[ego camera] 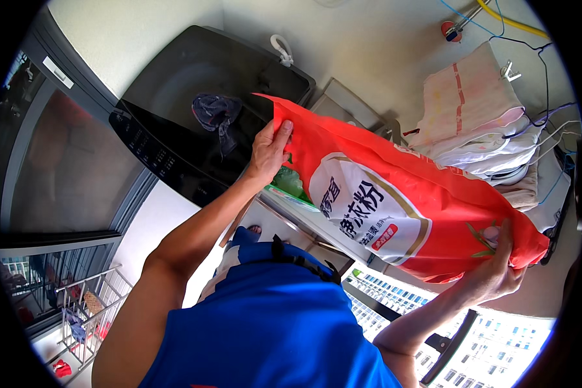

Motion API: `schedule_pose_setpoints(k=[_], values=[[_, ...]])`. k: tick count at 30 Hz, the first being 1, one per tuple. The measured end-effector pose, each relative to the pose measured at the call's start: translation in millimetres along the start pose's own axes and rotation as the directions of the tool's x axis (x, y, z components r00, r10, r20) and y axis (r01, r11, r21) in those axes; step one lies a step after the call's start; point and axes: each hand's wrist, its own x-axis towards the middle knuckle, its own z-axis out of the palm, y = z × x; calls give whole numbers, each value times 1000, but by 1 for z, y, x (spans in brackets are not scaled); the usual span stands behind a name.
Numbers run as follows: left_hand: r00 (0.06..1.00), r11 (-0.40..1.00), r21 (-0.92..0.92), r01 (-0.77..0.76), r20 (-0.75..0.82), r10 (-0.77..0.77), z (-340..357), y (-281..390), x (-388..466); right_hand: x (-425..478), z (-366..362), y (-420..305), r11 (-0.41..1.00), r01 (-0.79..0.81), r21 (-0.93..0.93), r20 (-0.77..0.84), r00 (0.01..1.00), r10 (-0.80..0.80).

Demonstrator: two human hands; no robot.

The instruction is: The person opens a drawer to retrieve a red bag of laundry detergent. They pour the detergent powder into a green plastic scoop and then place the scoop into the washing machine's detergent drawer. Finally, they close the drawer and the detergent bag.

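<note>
A large red bag of laundry powder point(393, 194), with a white printed panel, is stretched out sideways between both hands. My left hand point(271, 148) pinches its upper edge near the open-looking left end, thumb on top. At the lower right end, my right hand point(504, 271) grips the bag's bottom corner, its thumb over the front. Behind the left hand, a dark crumpled cloth point(217, 114) lies on the black lid of a washing machine point(174, 87). A green printed package point(290, 183) shows partly beneath the bag. Most of what lies under the bag is hidden.
Beyond the bag, a sink point(344, 104) stands against the wall. Towels point(465, 97) hang on wire hangers at the right. A white hose point(282, 48) rises behind the washing machine. A metal rack point(94, 310) stands at lower left, and windows point(485, 349) are at lower right.
</note>
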Motion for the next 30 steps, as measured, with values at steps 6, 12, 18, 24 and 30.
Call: schedule_pose_setpoints(k=[6,12,18,24,30], values=[[999,999,-4,-37,3,37,5,6,11,-5,2,-10,999,-38,15,-40,998,39],[997,996,52,-68,32,66,15,-5,1,-7,12,-10,999,1,47,1,1000,-1],[998,998,26,-60,-16,60,-1,8,11,-1,8,-16,998,-33,47,-61,997,36],[987,966,199,-162,32,159,17,1,-4,-12,19,-17,998,-1,67,-19,1000,2],[990,975,171,-143,21,141,-5,5,9,-5,12,-20,999,-41,13,-47,998,42]])
